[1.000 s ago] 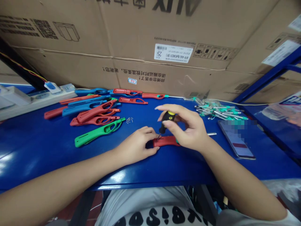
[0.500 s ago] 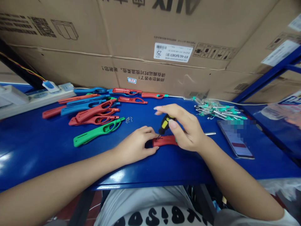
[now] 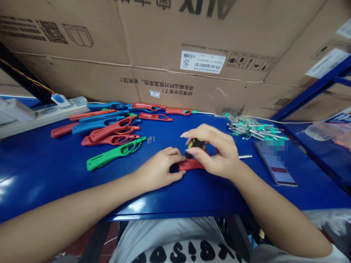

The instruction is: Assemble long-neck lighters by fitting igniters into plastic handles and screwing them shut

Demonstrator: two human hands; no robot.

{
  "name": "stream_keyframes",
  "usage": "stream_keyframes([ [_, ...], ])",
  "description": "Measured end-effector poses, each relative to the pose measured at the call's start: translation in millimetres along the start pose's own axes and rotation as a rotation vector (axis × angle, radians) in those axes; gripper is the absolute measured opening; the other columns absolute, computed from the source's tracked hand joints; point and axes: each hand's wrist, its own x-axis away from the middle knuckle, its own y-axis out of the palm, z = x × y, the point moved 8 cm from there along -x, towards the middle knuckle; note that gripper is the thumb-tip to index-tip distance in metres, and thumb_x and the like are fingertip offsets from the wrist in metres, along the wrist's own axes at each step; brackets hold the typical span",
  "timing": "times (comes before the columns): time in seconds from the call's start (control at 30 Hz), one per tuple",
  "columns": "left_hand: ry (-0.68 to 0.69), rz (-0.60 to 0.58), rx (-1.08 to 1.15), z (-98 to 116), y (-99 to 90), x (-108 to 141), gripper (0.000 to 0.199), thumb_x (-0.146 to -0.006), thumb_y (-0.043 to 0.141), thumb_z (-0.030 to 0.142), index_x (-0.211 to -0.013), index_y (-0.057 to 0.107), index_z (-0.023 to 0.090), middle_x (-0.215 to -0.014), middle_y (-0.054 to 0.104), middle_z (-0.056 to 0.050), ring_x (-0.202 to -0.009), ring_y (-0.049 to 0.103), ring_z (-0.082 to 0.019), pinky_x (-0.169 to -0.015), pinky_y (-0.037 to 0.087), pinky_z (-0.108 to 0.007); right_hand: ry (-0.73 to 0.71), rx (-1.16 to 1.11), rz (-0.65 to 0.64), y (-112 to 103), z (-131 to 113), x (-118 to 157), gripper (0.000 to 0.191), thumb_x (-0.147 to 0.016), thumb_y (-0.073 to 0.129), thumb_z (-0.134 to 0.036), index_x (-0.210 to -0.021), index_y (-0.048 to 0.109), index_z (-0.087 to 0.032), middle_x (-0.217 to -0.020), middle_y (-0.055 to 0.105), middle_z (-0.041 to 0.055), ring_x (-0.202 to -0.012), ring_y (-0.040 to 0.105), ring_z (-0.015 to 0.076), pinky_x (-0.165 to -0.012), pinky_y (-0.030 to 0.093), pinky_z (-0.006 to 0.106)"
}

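A red lighter [image 3: 192, 164] with a metal tube lies flat near the table's front edge. At its left end my left hand [image 3: 164, 166] is closed, thumb and fingers gripping the handle. My right hand [image 3: 216, 149] is above the lighter, with thumb and fingers around a short black and yellow screwdriver [image 3: 196, 144]. The screwdriver leans, its tip down on the red handle close to my left fingertips. My right hand covers the middle of the lighter. Small screws [image 3: 150, 140] lie in a little heap beyond my left hand.
Red and blue lighter shells [image 3: 109, 128] are piled at the left, with a green shell [image 3: 115, 155] in front. Green-ended metal tubes [image 3: 255, 128] lie heaped at the right, behind a phone [image 3: 275, 162]. A power strip [image 3: 44, 114] and cardboard boxes [image 3: 153, 44] border the blue table [image 3: 131, 204].
My right fingers have shifted on the screwdriver and its handle shows turned, less of the yellow in sight. The left hand and the lighter stay in place.
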Motion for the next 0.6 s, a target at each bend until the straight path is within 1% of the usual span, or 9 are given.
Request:
stream_keyframes([
  [0.07, -0.004, 0.003, -0.009, 0.3, -0.7, -0.2, 0.025, -0.087, 0.069, 0.021, -0.111, 0.07, 0.016, -0.1, 0.066, -0.007, -0.096, 0.062, -0.022, -0.09, 0.052, -0.037, -0.069, 0.118, 0.037, -3.4, -5.4, 0.0, 0.025, -0.093, 0.066, -0.033, -0.115, 0.066, -0.022, -0.097, 0.073, 0.0066, -0.083, 0.068, 0.0189, -0.069, 0.055, 0.031],
  [0.17, -0.015, -0.01, -0.003, 0.4, -0.5, -0.5, 0.025, -0.087, 0.069, 0.021, -0.111, 0.071, 0.018, -0.102, 0.066, -0.006, -0.098, 0.062, -0.022, -0.091, 0.052, -0.036, 0.03, 0.004, -0.099, 5.7, 0.4, -1.0, 0.036, -0.103, 0.043, -0.031, -0.136, 0.055, -0.022, -0.123, 0.068, 0.0107, -0.103, 0.067, 0.0202, -0.079, 0.057, 0.033],
  [0.23, -0.017, -0.018, 0.008, -0.1, 0.2, -0.4, 0.024, -0.087, 0.068, 0.021, -0.11, 0.071, 0.018, -0.107, 0.066, -0.007, -0.102, 0.062, -0.023, -0.093, 0.052, -0.037, 0.124, -0.104, -0.141, 9.7, 5.9, -0.4, 0.039, -0.105, 0.036, -0.027, -0.143, 0.049, -0.023, -0.121, 0.069, 0.0089, -0.096, 0.068, 0.0168, -0.076, 0.057, 0.031],
  [0.3, -0.014, -0.016, 0.011, -0.7, 0.5, -0.2, 0.024, -0.087, 0.068, 0.02, -0.111, 0.071, 0.017, -0.11, 0.067, -0.008, -0.104, 0.062, -0.024, -0.094, 0.051, -0.037, 0.099, -0.036, -0.062, 3.9, 5.2, -0.7, 0.033, -0.102, 0.051, -0.031, -0.132, 0.058, -0.023, -0.102, 0.072, 0.0051, -0.081, 0.068, 0.015, -0.07, 0.056, 0.028],
  [0.37, -0.011, -0.005, 0.005, -1.3, 0.2, 0.1, 0.025, -0.087, 0.068, 0.02, -0.111, 0.07, 0.017, -0.108, 0.067, -0.008, -0.102, 0.062, -0.024, -0.093, 0.052, -0.037, 0.019, 0.106, 0.018, -2.4, 0.6, -0.1, 0.03, -0.094, 0.065, -0.036, -0.12, 0.065, -0.022, -0.092, 0.073, 0.0049, -0.078, 0.067, 0.0166, -0.07, 0.056, 0.029],
  [0.43, -0.009, -0.003, 0.002, -1.5, 0.2, 0.2, 0.027, -0.087, 0.069, 0.021, -0.113, 0.07, 0.017, -0.105, 0.067, -0.008, -0.1, 0.063, -0.023, -0.091, 0.052, -0.037, 0.02, 0.095, 0.021, -2.9, 1.9, 0.3, 0.033, -0.097, 0.059, -0.038, -0.125, 0.063, -0.021, -0.104, 0.074, 0.0083, -0.085, 0.068, 0.0183, -0.074, 0.057, 0.032],
  [0.5, -0.011, -0.006, 0.005, -1.7, 0.4, 0.2, 0.026, -0.088, 0.068, 0.022, -0.113, 0.07, 0.018, -0.102, 0.067, -0.007, -0.099, 0.062, -0.023, -0.091, 0.053, -0.037, 0.112, -0.072, -0.052, 2.9, 9.3, 0.3, 0.039, -0.105, 0.041, -0.032, -0.14, 0.053, -0.023, -0.123, 0.069, 0.0101, -0.086, 0.069, 0.0165, -0.075, 0.058, 0.033],
  [0.53, -0.01, -0.006, 0.009, -1.6, 0.4, 0.2, 0.026, -0.088, 0.068, 0.022, -0.114, 0.07, 0.018, -0.101, 0.066, -0.007, -0.099, 0.062, -0.022, -0.091, 0.053, -0.037, 0.152, -0.137, -0.07, 4.8, 12.3, 0.3, 0.04, -0.106, 0.036, -0.029, -0.143, 0.05, -0.024, -0.126, 0.068, 0.0097, -0.083, 0.068, 0.015, -0.074, 0.059, 0.032],
  [0.6, -0.008, -0.002, 0.015, -1.5, 0.1, 0.2, 0.027, -0.088, 0.068, 0.022, -0.114, 0.069, 0.017, -0.101, 0.066, -0.006, -0.099, 0.062, -0.022, -0.092, 0.052, -0.036, 0.146, -0.108, -0.035, 2.0, 12.8, -0.7, 0.036, -0.104, 0.043, -0.027, -0.137, 0.056, -0.024, -0.116, 0.072, 0.0071, -0.076, 0.067, 0.0133, -0.071, 0.058, 0.03],
])
